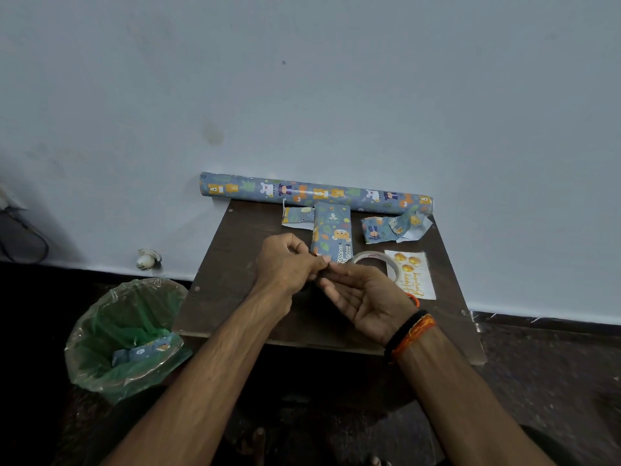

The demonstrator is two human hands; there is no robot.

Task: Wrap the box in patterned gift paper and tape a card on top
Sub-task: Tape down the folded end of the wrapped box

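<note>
Pinching together above the table's middle, the left hand (285, 260) is curling its fingers around something too small and dark to make out, perhaps a strip of tape; the right hand (366, 297) is lying palm up with its fingers loosely extended, their tips meeting the left hand's. Whether the right hand is gripping anything cannot be told. Both hands are covering the near end of the wrapped box (331, 232) and part of the tape roll (376, 262). The card (415, 274) is lying just beside the tape, near the table's (235, 264) right edge. The paper roll (316, 191) is lying along the far edge against the wall, overhanging the left corner. Paper scraps (393, 227) are sitting between roll and card. Bare tabletop is showing on the left, above the lined bin (127, 331).
</note>
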